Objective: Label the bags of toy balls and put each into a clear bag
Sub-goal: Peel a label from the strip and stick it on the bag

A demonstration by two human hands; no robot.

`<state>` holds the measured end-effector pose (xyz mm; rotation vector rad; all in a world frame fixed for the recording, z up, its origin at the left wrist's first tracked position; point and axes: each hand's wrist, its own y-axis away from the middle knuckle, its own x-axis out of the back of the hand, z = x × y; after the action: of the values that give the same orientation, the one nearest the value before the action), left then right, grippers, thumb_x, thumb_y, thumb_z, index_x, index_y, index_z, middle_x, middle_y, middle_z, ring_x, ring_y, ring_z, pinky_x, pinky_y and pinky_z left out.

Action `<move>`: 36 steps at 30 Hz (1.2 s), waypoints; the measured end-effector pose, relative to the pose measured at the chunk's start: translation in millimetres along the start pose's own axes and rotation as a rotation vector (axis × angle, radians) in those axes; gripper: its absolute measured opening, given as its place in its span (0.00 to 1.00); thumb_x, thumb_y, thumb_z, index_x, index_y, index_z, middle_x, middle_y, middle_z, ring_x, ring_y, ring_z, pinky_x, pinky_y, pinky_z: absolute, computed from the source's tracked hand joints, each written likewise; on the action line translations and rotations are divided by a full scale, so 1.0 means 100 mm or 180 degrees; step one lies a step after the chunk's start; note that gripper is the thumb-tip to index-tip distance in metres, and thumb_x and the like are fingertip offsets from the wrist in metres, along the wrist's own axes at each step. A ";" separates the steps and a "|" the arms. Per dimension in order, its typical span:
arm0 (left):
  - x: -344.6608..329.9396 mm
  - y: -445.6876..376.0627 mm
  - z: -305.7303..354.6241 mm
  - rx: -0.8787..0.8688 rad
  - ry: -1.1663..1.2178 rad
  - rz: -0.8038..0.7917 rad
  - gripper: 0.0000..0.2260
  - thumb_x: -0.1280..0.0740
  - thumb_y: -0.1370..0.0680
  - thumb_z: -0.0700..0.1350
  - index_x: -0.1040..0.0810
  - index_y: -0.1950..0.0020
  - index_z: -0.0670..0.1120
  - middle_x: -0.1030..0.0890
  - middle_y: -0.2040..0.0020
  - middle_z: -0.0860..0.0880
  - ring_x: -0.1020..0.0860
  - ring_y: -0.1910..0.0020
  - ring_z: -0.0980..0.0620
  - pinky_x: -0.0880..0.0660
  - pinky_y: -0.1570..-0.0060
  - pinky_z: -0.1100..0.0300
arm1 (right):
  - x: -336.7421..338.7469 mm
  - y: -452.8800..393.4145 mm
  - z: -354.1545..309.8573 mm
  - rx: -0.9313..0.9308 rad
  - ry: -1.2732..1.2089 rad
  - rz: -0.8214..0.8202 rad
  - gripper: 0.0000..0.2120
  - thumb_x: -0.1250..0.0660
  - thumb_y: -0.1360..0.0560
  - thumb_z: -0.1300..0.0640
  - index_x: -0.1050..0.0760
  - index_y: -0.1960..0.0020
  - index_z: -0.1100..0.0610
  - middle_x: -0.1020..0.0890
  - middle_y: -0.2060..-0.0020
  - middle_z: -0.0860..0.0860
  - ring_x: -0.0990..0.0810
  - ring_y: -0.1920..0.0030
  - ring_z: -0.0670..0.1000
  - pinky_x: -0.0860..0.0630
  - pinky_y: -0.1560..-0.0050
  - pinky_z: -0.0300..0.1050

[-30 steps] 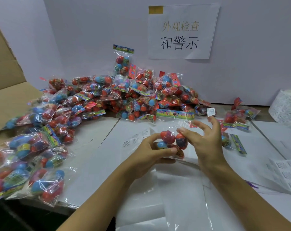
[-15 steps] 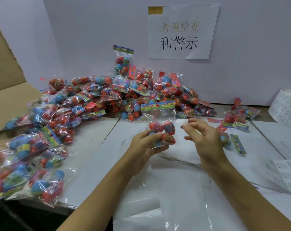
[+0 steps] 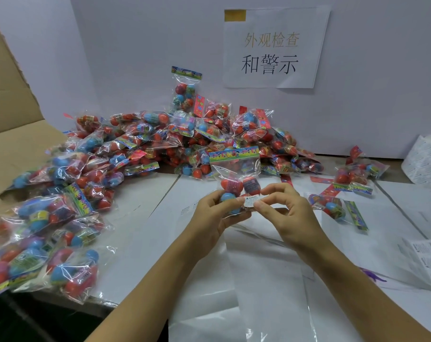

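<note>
The bag of toy balls (image 3: pixel 235 180) is held upright above the counter (image 3: pixel 160 218). The left hand (image 3: pixel 213 217) grips its lower part, and the right hand (image 3: pixel 287 213) pinches a small white label (image 3: pixel 251 201) against it. The labelling step seems in hand; next the label needs firm pressing, then a clear bag (image 3: pixel 266 280).

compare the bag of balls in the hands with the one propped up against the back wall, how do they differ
The held bag is up off the table, gripped by the left hand; the propped bag stands on the pile, touched by no hand.
The held bag has a small white warning label low on its front, pinched by the right hand; the propped bag shows no label.
Both are clear bags of red and blue balls, header strip uppermost.
</note>
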<state>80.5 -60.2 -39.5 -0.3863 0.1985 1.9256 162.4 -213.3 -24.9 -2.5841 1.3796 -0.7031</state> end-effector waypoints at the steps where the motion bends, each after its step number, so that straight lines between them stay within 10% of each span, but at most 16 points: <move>1: 0.00 0.00 -0.01 -0.0066 -0.0035 -0.0018 0.13 0.26 0.24 0.41 0.19 0.41 0.42 0.13 0.50 0.45 0.14 0.47 0.44 0.18 0.51 0.59 | 0.00 0.00 0.01 0.0018 0.0053 0.0019 0.06 0.29 0.23 0.56 0.17 0.54 0.59 0.25 0.46 0.44 0.24 0.41 0.49 0.24 0.47 0.39; 16: -0.01 0.02 -0.04 -0.0554 -0.0372 0.0186 0.22 0.22 0.31 0.48 0.19 0.38 0.46 0.14 0.46 0.45 0.14 0.46 0.45 0.18 0.49 0.59 | -0.09 0.03 0.05 0.0933 0.1190 0.1333 0.20 0.26 0.32 0.41 0.25 0.60 0.57 0.29 0.52 0.49 0.32 0.49 0.48 0.34 0.52 0.24; 22: -0.04 0.03 -0.03 -0.0364 -0.0176 0.0029 0.22 0.24 0.29 0.45 0.21 0.36 0.43 0.14 0.46 0.44 0.14 0.45 0.43 0.18 0.49 0.57 | -0.10 0.02 0.04 0.0237 0.0316 0.0848 0.23 0.40 0.29 0.33 0.25 0.54 0.53 0.23 0.54 0.46 0.23 0.51 0.47 0.29 0.57 0.28; 32: -0.04 0.05 -0.01 -0.0395 -0.0275 0.0038 0.18 0.24 0.29 0.50 0.18 0.41 0.46 0.13 0.47 0.46 0.14 0.46 0.45 0.18 0.51 0.60 | -0.17 0.07 0.10 0.0470 0.0567 0.0641 0.18 0.35 0.28 0.37 0.21 0.56 0.52 0.20 0.57 0.45 0.22 0.53 0.42 0.30 0.59 0.25; 36: -0.04 0.05 -0.02 -0.0364 -0.0267 0.0112 0.17 0.25 0.29 0.48 0.18 0.42 0.46 0.13 0.49 0.46 0.14 0.48 0.45 0.18 0.53 0.60 | -0.18 0.05 0.13 0.0516 0.0520 0.0696 0.07 0.32 0.21 0.53 0.21 0.57 0.54 0.19 0.57 0.49 0.22 0.53 0.41 0.28 0.60 0.29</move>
<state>77.6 -66.3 -40.1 -0.3790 0.0406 1.9889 156.4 -203.3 -44.4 -2.2529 1.5504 -0.9624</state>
